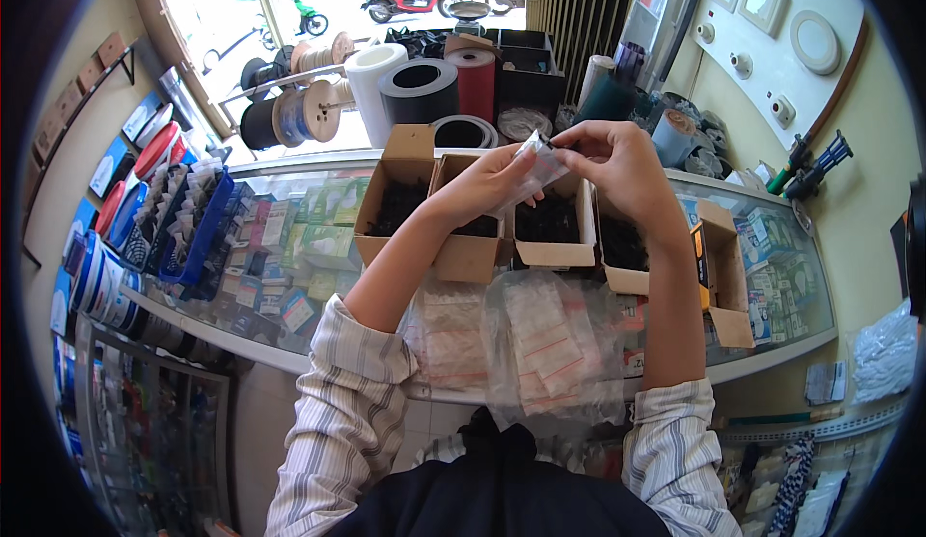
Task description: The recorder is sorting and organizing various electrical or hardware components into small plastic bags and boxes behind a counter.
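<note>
My left hand (499, 175) grips a small clear zip bag (535, 175) with a red line across it, above the open cardboard boxes. At the bag's top edge, the bent fingers of my right hand (608, 154) pinch its mouth or a small dark piece there; which one I cannot tell. Below my hands, a cardboard box (553, 253) holds small black parts (550, 219). More boxes of black parts stand to either side of it. Nearer to me, a stack of flat clear zip bags (550, 334) lies in a larger plastic bag on the glass counter.
Another open cardboard box (725, 269) stands at the right. A blue basket (192, 248) of small packets is at the left. Behind the boxes stand plastic sheet rolls (419, 96), cable spools (304, 114) and a small scale (469, 16). Boxed goods show through the glass counter (253, 334).
</note>
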The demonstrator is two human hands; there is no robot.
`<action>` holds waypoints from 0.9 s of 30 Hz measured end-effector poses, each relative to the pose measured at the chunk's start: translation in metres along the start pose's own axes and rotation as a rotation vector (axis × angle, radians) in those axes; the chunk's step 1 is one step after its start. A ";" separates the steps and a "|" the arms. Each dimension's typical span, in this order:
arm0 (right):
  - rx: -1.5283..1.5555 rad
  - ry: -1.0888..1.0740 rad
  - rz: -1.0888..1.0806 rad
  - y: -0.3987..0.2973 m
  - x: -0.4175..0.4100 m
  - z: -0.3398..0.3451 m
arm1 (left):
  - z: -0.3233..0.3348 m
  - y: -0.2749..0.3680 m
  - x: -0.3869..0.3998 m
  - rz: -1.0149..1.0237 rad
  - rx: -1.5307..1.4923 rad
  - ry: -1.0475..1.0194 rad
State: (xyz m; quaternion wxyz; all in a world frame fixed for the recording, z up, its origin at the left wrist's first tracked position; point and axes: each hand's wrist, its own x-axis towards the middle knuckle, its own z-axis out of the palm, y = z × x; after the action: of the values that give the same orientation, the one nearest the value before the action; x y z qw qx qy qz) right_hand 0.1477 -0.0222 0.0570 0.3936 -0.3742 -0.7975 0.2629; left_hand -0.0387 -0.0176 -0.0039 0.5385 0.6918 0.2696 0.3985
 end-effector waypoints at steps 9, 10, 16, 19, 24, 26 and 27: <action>0.205 -0.165 0.047 0.006 0.000 0.005 | 0.000 -0.004 0.001 -0.043 0.016 -0.002; 0.218 -0.158 0.035 0.007 0.000 0.005 | 0.001 -0.004 0.002 -0.044 0.015 -0.003; 0.102 -0.213 0.035 -0.002 -0.001 0.002 | 0.002 -0.001 0.001 0.029 -0.018 -0.077; 0.166 -0.226 0.016 0.003 0.000 0.004 | 0.001 -0.002 0.000 0.021 -0.034 -0.075; 0.137 -0.070 0.009 0.012 0.003 0.007 | 0.004 0.002 0.001 -0.020 0.071 -0.054; 0.133 0.032 -0.058 0.015 0.006 0.007 | -0.002 -0.008 0.003 -0.040 0.020 0.004; 0.081 0.141 -0.015 0.016 0.009 0.006 | -0.006 -0.009 0.003 -0.063 -0.029 0.067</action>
State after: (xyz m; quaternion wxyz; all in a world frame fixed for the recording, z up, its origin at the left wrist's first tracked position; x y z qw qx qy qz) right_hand 0.1454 -0.0065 0.0456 0.4656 -0.3698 -0.7592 0.2648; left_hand -0.0412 -0.0099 -0.0107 0.5515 0.6611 0.3035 0.4082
